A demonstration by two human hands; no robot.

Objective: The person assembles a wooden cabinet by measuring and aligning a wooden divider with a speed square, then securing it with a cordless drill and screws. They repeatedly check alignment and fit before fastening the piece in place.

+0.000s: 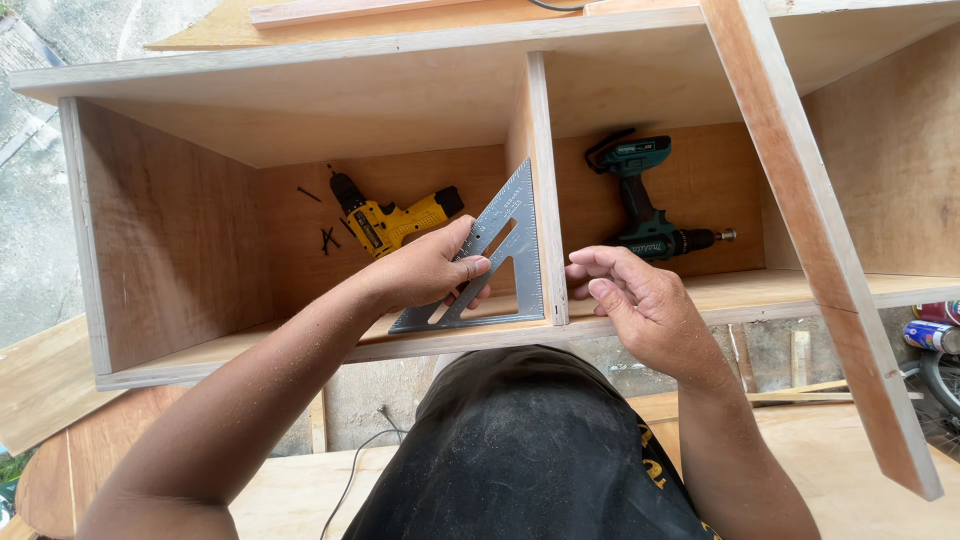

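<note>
— From where is the scene viewed?
— A single view is given, taken from a camera worn on the head and aimed steeply downward and forward, over the dark-clothed lap.
— How near is it set?
— Close: the plywood cabinet (pixel 300 110) fills most of the frame, and both forearms are cut off by the lower edge.
— Is anything shared with another view?
— No second view is supplied.

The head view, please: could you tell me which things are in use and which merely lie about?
In use: left hand, right hand, metal triangular square, upright divider panel, plywood cabinet.
Lying about: yellow drill, teal drill, loose screws, cans.
</note>
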